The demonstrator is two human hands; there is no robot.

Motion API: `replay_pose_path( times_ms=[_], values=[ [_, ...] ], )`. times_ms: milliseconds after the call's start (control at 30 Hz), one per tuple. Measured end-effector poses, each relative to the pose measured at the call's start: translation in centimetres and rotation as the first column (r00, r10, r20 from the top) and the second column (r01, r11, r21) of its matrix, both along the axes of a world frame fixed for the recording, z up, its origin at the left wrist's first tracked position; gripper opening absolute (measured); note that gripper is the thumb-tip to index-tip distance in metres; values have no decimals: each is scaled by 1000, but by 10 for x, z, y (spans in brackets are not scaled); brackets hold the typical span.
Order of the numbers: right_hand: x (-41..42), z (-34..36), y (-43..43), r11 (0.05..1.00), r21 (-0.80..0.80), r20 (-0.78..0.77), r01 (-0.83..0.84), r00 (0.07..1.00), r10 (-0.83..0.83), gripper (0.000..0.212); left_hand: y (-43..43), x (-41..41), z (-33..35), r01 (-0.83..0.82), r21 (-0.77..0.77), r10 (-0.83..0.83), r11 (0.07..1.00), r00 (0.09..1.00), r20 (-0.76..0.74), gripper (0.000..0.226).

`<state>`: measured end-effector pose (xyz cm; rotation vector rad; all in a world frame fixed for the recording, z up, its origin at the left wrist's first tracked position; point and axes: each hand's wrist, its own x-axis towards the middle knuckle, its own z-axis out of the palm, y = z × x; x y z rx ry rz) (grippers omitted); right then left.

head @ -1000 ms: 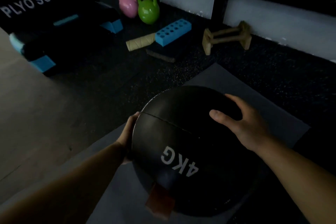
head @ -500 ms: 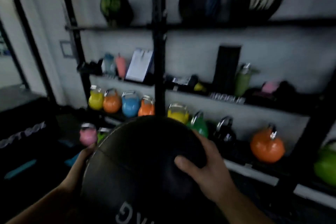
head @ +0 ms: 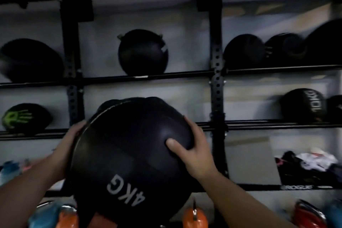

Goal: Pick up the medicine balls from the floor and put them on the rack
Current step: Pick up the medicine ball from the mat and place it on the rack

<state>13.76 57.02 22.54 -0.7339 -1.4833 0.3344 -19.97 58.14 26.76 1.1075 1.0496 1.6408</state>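
I hold a large black medicine ball [head: 125, 157] marked "4KG" in white, raised in front of the black metal rack [head: 216, 72]. My left hand [head: 68, 142] presses its left side and my right hand [head: 192, 152] grips its upper right, thumb on the front. The ball's top reaches the level of the second shelf bar [head: 259, 126], between two uprights. The shelf space right behind the ball is hidden, but the dark top of another ball [head: 109, 102] shows just over it.
Black medicine balls sit on the upper shelf [head: 142, 53] [head: 244, 52], a green-printed ball [head: 20, 116] at left and a "10KG" ball [head: 305, 105] at right on the second shelf. Clothes [head: 312, 161] lie on a lower shelf. Coloured kettlebells [head: 194, 218] line the bottom.
The ball has gone up from floor height to the second shelf's level, with both hands still on it. My view has swung up from the floor to the rack's upper shelves.
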Motion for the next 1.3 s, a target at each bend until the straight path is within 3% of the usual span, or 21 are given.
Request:
replay_pose_path(
  times_ms=[67,167,333,500,700,767,933,1100,1233,1300],
  values=[
    [45,25,6,997,53,-2,63,998,-63,109,16,53,27,109,41,-107,993,993,-45,63],
    [116,48,27,984,102,-23,143,990,-141,95,44,137,63,162,102,-149,981,981,-127,46],
    [238,74,83,969,95,-26,227,974,-226,105,133,258,92,285,33,-278,958,950,-139,61],
    [344,80,131,945,78,-46,318,948,-315,92,215,375,102,336,27,-326,941,928,-180,60],
    [449,62,183,878,37,-82,476,878,-472,108,311,501,97,494,-11,-484,869,846,-224,60],
    [478,61,202,859,37,-91,511,858,-506,116,339,534,96,533,-14,-521,846,821,-231,56],
    [534,70,264,813,53,-91,580,813,-575,92,426,605,101,631,5,-614,776,757,-225,58],
    [580,75,334,781,64,-42,621,784,-619,94,495,651,103,645,45,-625,763,753,-205,48],
    [612,68,388,796,-15,23,605,796,-604,112,529,678,87,622,-56,-622,781,766,-159,53],
    [626,75,409,801,-52,20,596,803,-596,110,540,684,83,604,-86,-610,792,779,-147,62]
  ],
)
